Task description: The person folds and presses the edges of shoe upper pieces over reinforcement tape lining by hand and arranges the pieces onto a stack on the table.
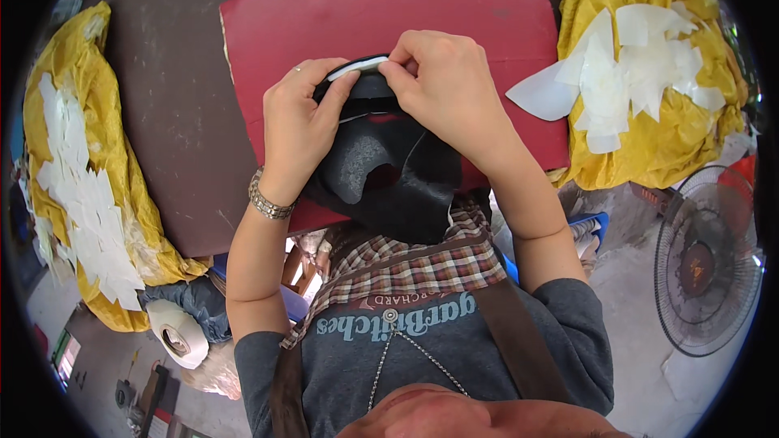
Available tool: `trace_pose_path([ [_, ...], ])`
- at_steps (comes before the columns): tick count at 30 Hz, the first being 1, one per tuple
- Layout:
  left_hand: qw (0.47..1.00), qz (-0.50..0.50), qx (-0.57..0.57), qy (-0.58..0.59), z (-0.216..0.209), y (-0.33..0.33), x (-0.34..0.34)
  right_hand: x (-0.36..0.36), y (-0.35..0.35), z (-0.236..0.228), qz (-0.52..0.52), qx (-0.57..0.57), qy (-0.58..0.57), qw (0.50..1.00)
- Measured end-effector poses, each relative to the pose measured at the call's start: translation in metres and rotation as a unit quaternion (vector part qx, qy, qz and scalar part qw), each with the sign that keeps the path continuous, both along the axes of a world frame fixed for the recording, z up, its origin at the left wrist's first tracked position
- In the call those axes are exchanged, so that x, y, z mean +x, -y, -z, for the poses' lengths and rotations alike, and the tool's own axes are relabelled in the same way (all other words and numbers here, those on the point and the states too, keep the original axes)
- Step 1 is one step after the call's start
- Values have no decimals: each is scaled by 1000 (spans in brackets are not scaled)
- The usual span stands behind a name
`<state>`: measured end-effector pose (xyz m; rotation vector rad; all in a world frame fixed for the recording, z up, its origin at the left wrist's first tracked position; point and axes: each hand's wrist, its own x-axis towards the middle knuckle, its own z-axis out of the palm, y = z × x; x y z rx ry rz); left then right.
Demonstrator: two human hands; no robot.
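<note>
A black leather piece (pixel 357 166), shaped like a shoe upper, hangs between my hands over the near edge of a red board (pixel 389 4). A narrow white strip (pixel 355 68) lies along its curved far edge. My left hand (pixel 302 113) is closed on that edge, thumb on the near side by the strip's left end. My right hand (pixel 446 85) pinches the edge at the strip's right end, thumb and forefinger together. The lower part of the black piece drapes in folds toward my checked apron (pixel 406 255).
The red board lies on a brown table (pixel 162 130). White cut pieces lie on a yellow sack (pixel 89 105) at the left, and more on another yellow sack (pixel 682 134) at the right. One white piece (pixel 548 91) overlaps the board. A fan (pixel 698 268) stands lower right, a white roll (pixel 178 337) lower left.
</note>
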<state>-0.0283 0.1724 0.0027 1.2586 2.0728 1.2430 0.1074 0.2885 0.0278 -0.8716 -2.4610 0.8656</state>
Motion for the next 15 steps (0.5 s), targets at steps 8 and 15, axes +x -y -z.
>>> trace_pose_path([
  [8, 1000, 13, 17, -17, -3, 2, 8, 12, -6, 0, 16, -31, -23, 999],
  [15, 998, 32, 42, -39, -3, 1, 7, 13, -31, -11, -40, -131, 119, 983],
])
